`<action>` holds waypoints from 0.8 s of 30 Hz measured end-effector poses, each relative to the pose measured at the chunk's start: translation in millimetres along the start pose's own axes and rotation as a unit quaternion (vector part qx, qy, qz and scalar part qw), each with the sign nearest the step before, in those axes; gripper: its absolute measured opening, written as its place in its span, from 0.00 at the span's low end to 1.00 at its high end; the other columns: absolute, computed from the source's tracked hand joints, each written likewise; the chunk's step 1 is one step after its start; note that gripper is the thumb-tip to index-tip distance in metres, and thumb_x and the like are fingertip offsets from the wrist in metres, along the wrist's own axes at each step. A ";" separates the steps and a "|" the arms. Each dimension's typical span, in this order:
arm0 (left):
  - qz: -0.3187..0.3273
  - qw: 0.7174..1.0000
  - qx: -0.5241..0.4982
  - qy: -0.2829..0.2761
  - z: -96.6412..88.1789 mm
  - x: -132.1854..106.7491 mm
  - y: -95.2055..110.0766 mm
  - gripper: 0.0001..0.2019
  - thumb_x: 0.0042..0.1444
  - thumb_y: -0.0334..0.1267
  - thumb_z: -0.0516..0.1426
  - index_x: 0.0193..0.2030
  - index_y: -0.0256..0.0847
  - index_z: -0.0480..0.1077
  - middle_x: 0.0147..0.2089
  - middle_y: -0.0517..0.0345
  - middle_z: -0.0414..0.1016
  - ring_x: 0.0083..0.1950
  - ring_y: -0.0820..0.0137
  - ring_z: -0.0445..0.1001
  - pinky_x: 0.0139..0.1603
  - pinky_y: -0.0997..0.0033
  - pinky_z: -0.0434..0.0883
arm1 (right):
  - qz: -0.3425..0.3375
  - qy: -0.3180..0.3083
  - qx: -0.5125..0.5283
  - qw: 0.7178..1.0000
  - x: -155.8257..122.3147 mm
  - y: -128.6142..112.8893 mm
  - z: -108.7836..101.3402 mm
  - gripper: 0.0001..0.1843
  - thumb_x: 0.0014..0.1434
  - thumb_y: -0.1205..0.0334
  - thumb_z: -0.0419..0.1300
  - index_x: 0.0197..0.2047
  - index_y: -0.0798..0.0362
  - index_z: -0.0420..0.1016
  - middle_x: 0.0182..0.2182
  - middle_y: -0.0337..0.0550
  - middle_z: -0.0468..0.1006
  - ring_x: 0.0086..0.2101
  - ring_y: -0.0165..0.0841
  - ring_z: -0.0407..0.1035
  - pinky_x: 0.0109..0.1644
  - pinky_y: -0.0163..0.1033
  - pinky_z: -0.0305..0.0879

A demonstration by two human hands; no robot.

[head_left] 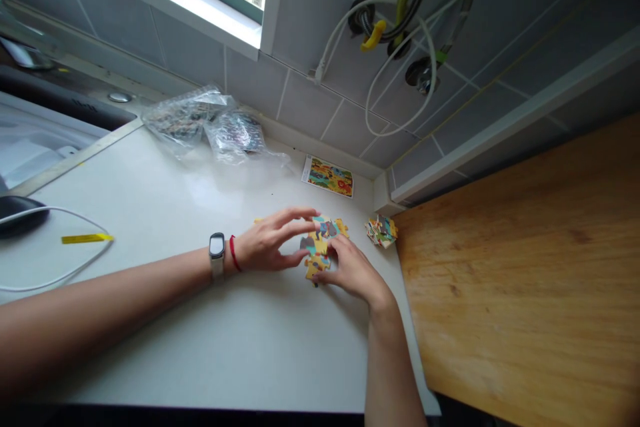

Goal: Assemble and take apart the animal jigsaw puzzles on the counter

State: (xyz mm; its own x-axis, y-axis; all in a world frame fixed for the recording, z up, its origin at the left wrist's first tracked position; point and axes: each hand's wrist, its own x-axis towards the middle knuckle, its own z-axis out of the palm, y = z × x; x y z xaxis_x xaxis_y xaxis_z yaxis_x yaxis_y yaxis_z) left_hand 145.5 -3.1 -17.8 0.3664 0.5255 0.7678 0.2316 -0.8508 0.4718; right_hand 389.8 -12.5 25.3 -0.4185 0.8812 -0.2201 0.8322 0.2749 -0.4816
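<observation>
Several joined jigsaw puzzle pieces (320, 245) in yellow, teal and grey lie on the white counter, partly covered by my hands. My left hand (270, 240) reaches in from the left, fingers stretched and apart, with its fingertips at the upper and left edges of the pieces. From the right, my right hand (353, 270) has its thumb and fingers around a yellow puzzle piece (316, 267) at the near end of the group. Right of the hands sits a small pile of loose puzzle pieces (383, 231). Behind them lies a colourful animal picture card (329, 177).
Crumpled clear plastic bags (200, 121) with pieces inside rest by the tiled wall. A sink (60, 113), a black mouse-like object (23, 215) and a white cable (75, 271) are at left. A wooden board (525, 267) borders the counter at right; hoses and a cable hang above.
</observation>
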 end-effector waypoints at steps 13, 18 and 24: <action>0.118 0.949 -0.049 -0.287 21.0 -10.3 25.8 0.07 0.63 0.44 0.66 0.42 0.45 0.76 0.48 0.51 0.82 0.47 0.61 0.79 0.48 0.60 0.76 | 0.031 0.024 0.061 0.997 0.4 12.0 -3.1 0.25 0.44 0.60 0.79 0.43 0.49 0.75 0.36 0.37 0.77 0.39 0.37 0.73 0.43 0.40 0.67; 0.109 0.957 -0.045 -0.267 21.4 -11.2 23.3 0.08 0.61 0.46 0.67 0.42 0.47 0.78 0.47 0.53 0.82 0.49 0.62 0.79 0.50 0.60 0.75 | 0.007 0.046 -0.006 0.999 -7.4 13.2 1.9 0.23 0.41 0.57 0.80 0.39 0.47 0.76 0.39 0.41 0.76 0.39 0.41 0.74 0.42 0.42 0.68; 0.102 0.955 -0.048 -0.275 22.0 -11.2 23.8 0.09 0.63 0.46 0.66 0.42 0.45 0.77 0.46 0.52 0.83 0.47 0.62 0.79 0.49 0.60 0.74 | 0.010 0.038 0.000 0.999 -7.6 5.3 0.9 0.20 0.44 0.59 0.77 0.37 0.47 0.73 0.39 0.40 0.76 0.39 0.41 0.73 0.41 0.41 0.66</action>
State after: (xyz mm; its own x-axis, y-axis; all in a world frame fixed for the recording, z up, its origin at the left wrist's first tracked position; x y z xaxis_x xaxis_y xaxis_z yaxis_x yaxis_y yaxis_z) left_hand 166.8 -29.1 -24.7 0.8188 0.2496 0.5170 0.0312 -0.9186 0.3939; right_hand 397.1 -18.1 23.6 -0.3725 0.9132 -0.1654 0.8400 0.2560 -0.4784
